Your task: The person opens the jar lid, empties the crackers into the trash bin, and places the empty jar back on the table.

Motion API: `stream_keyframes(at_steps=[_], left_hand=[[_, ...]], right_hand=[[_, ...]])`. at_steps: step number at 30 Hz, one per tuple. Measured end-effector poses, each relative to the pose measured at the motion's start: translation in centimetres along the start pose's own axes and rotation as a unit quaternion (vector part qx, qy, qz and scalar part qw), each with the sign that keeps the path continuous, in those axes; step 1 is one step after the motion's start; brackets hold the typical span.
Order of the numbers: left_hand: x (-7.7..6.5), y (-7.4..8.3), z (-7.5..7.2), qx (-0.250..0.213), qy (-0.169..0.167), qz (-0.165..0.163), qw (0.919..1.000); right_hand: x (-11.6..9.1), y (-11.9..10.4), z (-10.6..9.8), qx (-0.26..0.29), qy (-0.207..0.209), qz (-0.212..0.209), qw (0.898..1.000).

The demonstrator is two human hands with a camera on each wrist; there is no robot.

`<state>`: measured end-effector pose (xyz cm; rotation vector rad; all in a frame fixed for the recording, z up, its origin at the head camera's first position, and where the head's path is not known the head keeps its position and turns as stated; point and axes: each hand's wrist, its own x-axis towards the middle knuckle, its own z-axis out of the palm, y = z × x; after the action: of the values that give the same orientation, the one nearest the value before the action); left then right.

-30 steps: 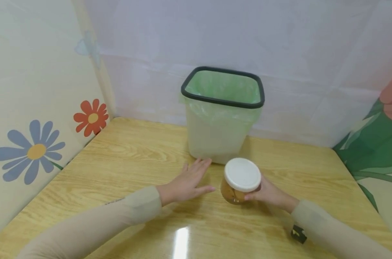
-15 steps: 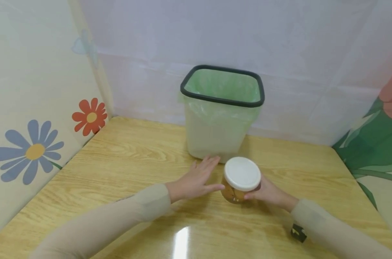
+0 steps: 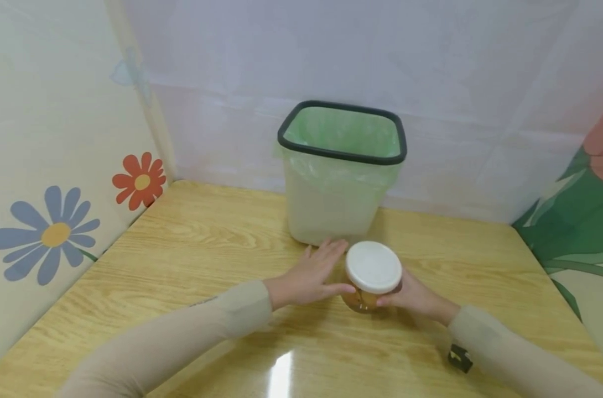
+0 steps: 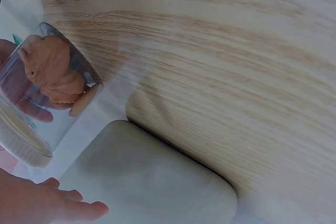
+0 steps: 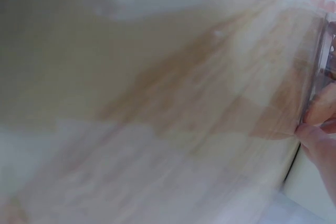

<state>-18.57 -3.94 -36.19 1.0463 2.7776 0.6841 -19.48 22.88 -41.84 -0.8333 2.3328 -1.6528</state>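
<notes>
A clear jar [image 3: 359, 301] with a white lid [image 3: 373, 266] stands upright on the wood-grain table. Brown, lumpy pieces show through its wall in the left wrist view, but their kind is unclear. From the right side, my right hand [image 3: 416, 296] grips the jar, thumb on the near face and the other fingers mostly hidden behind it. My left hand [image 3: 311, 276] is at the jar's left with fingers extended and thumb apart; the thumb tip overlaps the jar's edge, and I cannot tell if it touches. In the right wrist view, right-hand fingertips [image 5: 312, 135] press the jar wall.
Behind the jar stands a pale bin [image 3: 331, 204] with a black rim [image 3: 341, 154] and a green liner bag [image 3: 351, 124]. A small black object [image 3: 459, 358] lies by the right sleeve. Flower-printed cloth [image 3: 56, 234] borders the table's sides.
My left hand has moved right, from a gap beside the jar to right by its left side. The right hand and the jar have stayed in place.
</notes>
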Motion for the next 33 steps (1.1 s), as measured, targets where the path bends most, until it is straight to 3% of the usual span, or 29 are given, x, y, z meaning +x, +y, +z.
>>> stream_keyframes(at_steps=[11, 21, 29, 33], left_hand=[[1.8, 0.9, 0.6, 0.002, 0.008, 0.036, 0.9993], [3.6, 1.5, 0.7, 0.024, 0.013, 0.038, 0.9989], [4.9, 1.5, 0.4, 0.056, -0.027, 0.059, 0.9963], [5.3, 1.3, 0.2, 0.042, -0.056, 0.062, 0.9956]], right_hand=[[0.0, 0.2, -0.2, 0.017, -0.011, -0.012, 1.0], [-0.2, -0.1, -0.1, 0.004, -0.015, 0.01, 1.0], [-0.3, -0.3, -0.1, -0.013, -0.019, 0.031, 0.999], [-0.1, -0.3, -0.2, -0.01, -0.024, 0.021, 0.999]])
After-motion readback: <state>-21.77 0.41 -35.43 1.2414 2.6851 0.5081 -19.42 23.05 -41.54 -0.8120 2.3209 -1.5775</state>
